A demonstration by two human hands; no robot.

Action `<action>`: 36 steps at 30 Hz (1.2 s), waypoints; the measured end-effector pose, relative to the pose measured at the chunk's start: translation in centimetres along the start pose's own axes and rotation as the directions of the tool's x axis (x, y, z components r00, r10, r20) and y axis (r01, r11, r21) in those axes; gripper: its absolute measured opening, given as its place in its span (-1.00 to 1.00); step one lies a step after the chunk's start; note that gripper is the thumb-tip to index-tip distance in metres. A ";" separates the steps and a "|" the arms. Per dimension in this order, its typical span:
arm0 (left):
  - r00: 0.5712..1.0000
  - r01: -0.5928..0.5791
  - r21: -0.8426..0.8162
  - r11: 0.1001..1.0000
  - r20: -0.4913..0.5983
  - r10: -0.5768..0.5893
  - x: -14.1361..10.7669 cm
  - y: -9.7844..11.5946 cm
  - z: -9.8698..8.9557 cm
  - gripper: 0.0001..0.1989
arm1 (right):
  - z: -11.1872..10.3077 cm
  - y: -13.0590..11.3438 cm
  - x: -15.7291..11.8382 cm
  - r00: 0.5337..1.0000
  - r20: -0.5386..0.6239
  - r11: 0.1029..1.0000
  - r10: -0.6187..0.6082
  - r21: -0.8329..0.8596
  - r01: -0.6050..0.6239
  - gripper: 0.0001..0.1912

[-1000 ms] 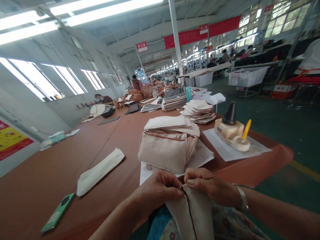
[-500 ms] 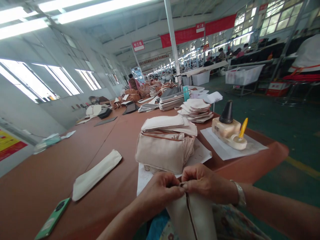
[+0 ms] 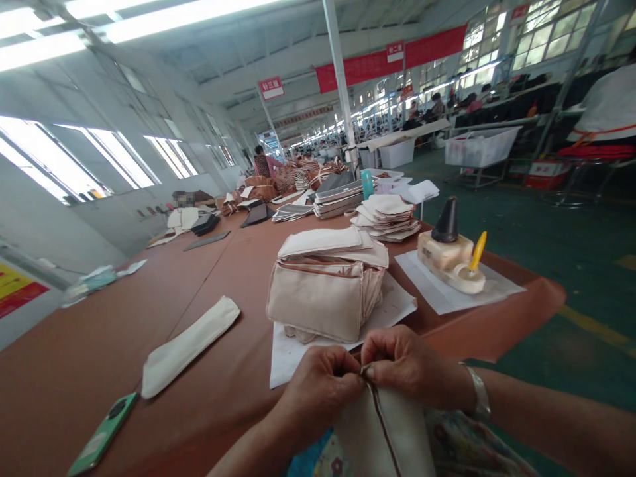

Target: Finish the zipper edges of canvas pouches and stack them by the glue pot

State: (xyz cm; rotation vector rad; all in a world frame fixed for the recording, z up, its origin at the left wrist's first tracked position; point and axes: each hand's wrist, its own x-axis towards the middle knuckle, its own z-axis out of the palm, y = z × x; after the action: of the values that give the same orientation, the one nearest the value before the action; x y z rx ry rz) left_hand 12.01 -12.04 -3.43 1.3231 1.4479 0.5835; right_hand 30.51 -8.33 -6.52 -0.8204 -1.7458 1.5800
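Brown worktop (image 3: pixel 238 374) under strip lights (image 3: pixel 183 16) | cream piece (image 3: pixel 355 430) (likely light and supple) hangs before patterned clothing (image 3: pixel 467 444), nearer than the cream stack (image 3: pixel 318 301); best gripped at its top edge beside the dark seam (image 3: pixel 380 416) | left hand (image 3: pixel 320 384) and right hand (image 3: pixel 412 368) both pinch that edge, thumbs nearly meeting, forearms converging

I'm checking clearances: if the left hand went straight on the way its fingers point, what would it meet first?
Most likely the right hand, pinching the seamed pale piece just beside the left hand; whether they touch is unclear.
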 end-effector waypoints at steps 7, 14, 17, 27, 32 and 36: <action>0.982 -0.186 0.299 0.936 0.071 0.172 -0.8 0.6 0.2 -0.83 | 0.0 -0.2 -0.7 0.999 -0.014 0.998 -0.052 -0.028 0.051 -0.85; 0.928 -0.326 0.665 0.673 0.088 0.362 -1.8 1.3 0.4 -0.82 | -0.2 0.1 -0.7 0.999 -0.039 0.998 -0.009 -0.066 0.006 -0.87; 0.932 -0.324 0.583 0.745 0.061 0.358 -1.6 1.1 0.3 -0.81 | -0.1 0.1 -0.8 0.999 -0.051 0.999 -0.004 -0.045 0.002 -0.85; 0.998 -0.066 0.178 0.982 -0.003 0.067 -0.4 0.4 0.9 -0.82 | 0.0 0.3 -1.0 0.996 -0.078 0.997 0.030 0.076 -0.024 -0.85; 0.999 0.008 0.074 0.997 0.032 -0.010 0.2 -0.2 1.1 -0.88 | -0.1 1.1 -1.2 0.998 -0.039 0.993 -0.039 0.114 0.043 -0.87; 0.993 0.076 -0.102 0.992 0.098 -0.066 -0.1 0.2 1.4 -0.87 | -0.7 1.0 -1.7 0.966 0.066 0.962 -0.248 0.138 0.238 -0.91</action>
State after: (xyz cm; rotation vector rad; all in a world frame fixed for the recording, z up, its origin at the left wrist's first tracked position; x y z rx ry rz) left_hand 13.32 -12.45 -3.74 1.1957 1.3630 0.5368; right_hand 32.13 -9.14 -7.58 -0.4640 -1.7083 1.5589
